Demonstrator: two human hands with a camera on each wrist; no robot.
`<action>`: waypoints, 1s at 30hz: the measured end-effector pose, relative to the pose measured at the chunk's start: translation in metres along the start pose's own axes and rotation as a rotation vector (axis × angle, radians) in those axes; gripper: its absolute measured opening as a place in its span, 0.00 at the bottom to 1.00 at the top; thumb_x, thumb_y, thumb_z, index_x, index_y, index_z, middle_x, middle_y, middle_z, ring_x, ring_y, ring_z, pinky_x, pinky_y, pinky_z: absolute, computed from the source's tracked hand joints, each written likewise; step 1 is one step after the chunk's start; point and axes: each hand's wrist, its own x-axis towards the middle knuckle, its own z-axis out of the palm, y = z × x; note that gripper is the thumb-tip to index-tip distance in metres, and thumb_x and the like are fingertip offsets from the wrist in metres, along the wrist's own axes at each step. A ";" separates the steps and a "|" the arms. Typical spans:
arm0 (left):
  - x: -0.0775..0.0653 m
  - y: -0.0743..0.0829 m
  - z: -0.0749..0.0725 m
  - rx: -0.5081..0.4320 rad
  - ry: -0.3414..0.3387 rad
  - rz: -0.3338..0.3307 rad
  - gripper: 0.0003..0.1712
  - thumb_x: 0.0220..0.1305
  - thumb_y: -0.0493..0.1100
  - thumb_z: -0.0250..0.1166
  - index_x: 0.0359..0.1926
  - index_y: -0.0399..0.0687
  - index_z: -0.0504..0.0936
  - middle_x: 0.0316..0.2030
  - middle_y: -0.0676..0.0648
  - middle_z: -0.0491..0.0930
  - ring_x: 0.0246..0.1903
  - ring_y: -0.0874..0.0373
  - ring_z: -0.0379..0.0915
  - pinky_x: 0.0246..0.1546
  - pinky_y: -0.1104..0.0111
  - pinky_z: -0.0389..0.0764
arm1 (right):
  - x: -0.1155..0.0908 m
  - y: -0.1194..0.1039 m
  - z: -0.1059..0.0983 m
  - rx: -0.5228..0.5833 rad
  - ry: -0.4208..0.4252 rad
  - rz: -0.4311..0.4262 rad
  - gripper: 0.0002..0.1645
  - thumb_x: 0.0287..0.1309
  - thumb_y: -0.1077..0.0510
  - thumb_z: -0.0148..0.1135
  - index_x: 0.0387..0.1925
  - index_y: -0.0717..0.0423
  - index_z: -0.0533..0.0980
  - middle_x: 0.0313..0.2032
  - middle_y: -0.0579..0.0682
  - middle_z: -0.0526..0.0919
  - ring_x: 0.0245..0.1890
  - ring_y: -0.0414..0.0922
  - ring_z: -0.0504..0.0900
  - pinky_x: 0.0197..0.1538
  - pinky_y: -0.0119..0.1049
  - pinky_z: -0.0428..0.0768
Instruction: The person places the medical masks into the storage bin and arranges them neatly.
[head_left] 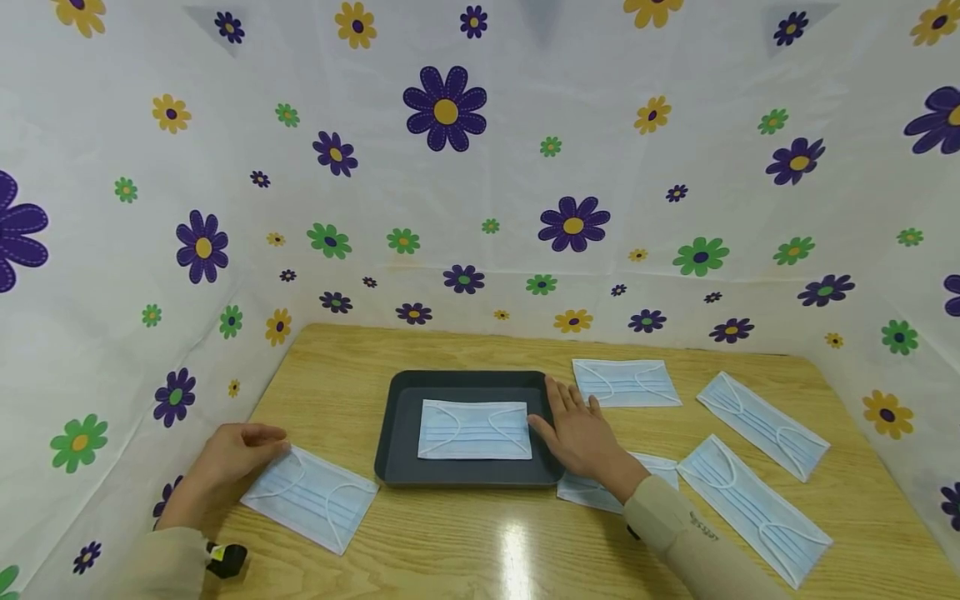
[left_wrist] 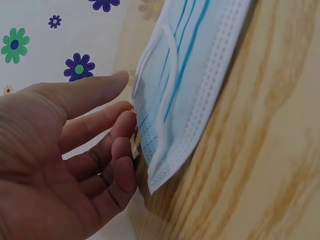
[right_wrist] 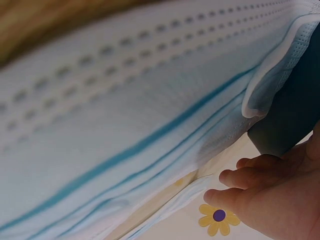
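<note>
My left hand [head_left: 238, 454] is at the outer end of a blue face mask [head_left: 313, 498] lying left of the tray. In the left wrist view, the fingertips are right at that mask's [left_wrist: 185, 75] edge, with a gap between thumb and loosely bent fingers. A dark tray [head_left: 470, 473] stands in the middle, and one face mask [head_left: 474, 431] lies flat inside it, ear loops up. Across the tray's right rim rests my right hand [head_left: 583, 432], its fingers extended. Below its wrist, another mask [head_left: 588, 492] is partly hidden by the forearm.
Three more masks lie on the wooden table [head_left: 450, 542]: one at the back [head_left: 628, 383] and two at the right, an upper mask [head_left: 763, 423] and a lower mask [head_left: 753, 508]. A flower-patterned cloth [head_left: 510, 175] encloses the back and sides.
</note>
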 end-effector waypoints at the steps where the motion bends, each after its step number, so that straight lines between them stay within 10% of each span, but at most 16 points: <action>1: 0.000 0.000 0.000 0.010 -0.006 -0.005 0.28 0.64 0.53 0.69 0.55 0.34 0.82 0.48 0.38 0.84 0.49 0.50 0.79 0.43 0.67 0.83 | 0.000 0.000 0.000 0.001 -0.001 0.000 0.49 0.74 0.31 0.36 0.78 0.60 0.43 0.75 0.64 0.54 0.75 0.65 0.52 0.70 0.70 0.50; 11: 0.004 -0.004 0.004 0.058 -0.004 0.016 0.10 0.67 0.43 0.66 0.41 0.40 0.87 0.38 0.46 0.85 0.38 0.57 0.76 0.36 0.72 0.79 | 0.001 -0.001 0.001 0.002 -0.012 0.010 0.48 0.74 0.33 0.38 0.78 0.60 0.43 0.75 0.64 0.53 0.75 0.65 0.52 0.71 0.70 0.50; 23: 0.004 -0.005 -0.012 -0.001 0.022 0.041 0.20 0.74 0.50 0.58 0.49 0.34 0.76 0.26 0.50 0.70 0.23 0.61 0.63 0.25 0.70 0.68 | 0.000 0.000 0.001 -0.004 0.008 -0.004 0.49 0.74 0.32 0.38 0.78 0.61 0.43 0.75 0.65 0.55 0.74 0.66 0.53 0.70 0.70 0.52; 30: 0.005 -0.005 -0.009 -0.088 -0.034 -0.032 0.26 0.75 0.54 0.55 0.57 0.34 0.71 0.51 0.33 0.76 0.40 0.54 0.74 0.35 0.65 0.80 | 0.000 0.001 0.001 0.001 0.009 -0.005 0.48 0.74 0.33 0.38 0.78 0.61 0.43 0.75 0.65 0.55 0.74 0.66 0.53 0.70 0.70 0.52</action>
